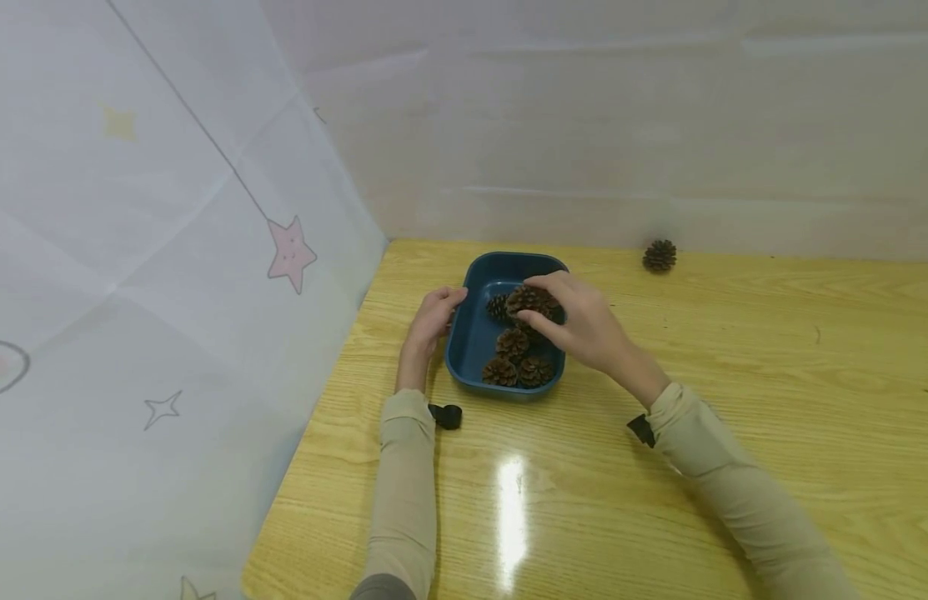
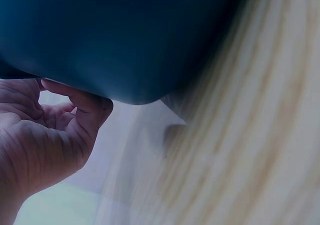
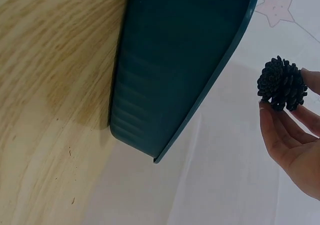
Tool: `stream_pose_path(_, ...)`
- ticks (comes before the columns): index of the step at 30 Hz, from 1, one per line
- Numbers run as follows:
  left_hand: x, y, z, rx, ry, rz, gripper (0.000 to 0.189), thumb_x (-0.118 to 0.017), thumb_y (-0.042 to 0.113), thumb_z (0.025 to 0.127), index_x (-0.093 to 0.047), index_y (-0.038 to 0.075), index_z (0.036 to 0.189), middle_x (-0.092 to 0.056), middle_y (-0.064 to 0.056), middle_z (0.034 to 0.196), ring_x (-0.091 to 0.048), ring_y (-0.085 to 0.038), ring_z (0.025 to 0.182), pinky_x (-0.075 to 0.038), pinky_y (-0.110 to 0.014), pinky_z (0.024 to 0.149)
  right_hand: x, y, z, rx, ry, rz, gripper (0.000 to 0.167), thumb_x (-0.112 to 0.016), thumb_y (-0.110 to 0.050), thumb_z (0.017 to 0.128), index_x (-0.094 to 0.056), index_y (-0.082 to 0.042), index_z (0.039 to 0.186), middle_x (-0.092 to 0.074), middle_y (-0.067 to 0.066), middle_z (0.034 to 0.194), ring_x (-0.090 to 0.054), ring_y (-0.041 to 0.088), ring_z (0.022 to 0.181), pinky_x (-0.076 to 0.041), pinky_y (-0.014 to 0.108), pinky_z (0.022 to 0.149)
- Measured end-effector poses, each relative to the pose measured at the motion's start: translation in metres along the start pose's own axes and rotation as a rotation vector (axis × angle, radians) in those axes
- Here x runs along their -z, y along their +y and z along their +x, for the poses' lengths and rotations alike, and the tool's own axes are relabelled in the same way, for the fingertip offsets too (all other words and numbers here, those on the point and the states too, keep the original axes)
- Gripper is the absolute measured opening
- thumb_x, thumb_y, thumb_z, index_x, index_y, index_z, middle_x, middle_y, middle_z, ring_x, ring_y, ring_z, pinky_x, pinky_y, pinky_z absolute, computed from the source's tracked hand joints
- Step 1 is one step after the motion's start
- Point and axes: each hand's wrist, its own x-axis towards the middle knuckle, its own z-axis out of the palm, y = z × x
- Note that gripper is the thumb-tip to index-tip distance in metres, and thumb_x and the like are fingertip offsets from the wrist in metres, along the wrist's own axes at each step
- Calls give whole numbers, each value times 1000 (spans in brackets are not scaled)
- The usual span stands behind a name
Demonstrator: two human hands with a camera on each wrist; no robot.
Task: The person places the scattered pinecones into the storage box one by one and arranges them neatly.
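Observation:
A dark blue rectangular bin stands on the table with several brown pine cones inside, among them one pine cone at its near end. My left hand grips the bin's left rim; in the left wrist view its curled fingers lie against the bin's outer wall. Over the bin's right half, my right hand pinches a pine cone between thumb and fingertips. That cone is above the rim in the right wrist view. From the head, the hand hides part of the bin's right side.
Another pine cone lies at the table's back edge, right of the bin. The yellow wood-grain table meets a pale cloth wall behind. On the left hangs a second cloth printed with stars.

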Motion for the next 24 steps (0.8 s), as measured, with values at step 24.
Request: stream_pose_path(24,1,1,-1,8,-1,-7,34,-59,33,108,-66,0,108,-59,-1,80,-54,-11,63,-45,-25,59,-17,-3,-1,7,-42,30,41,-85,-12,89,-67,3,123,-69,18,112,-69,29,92,-58,43,77)
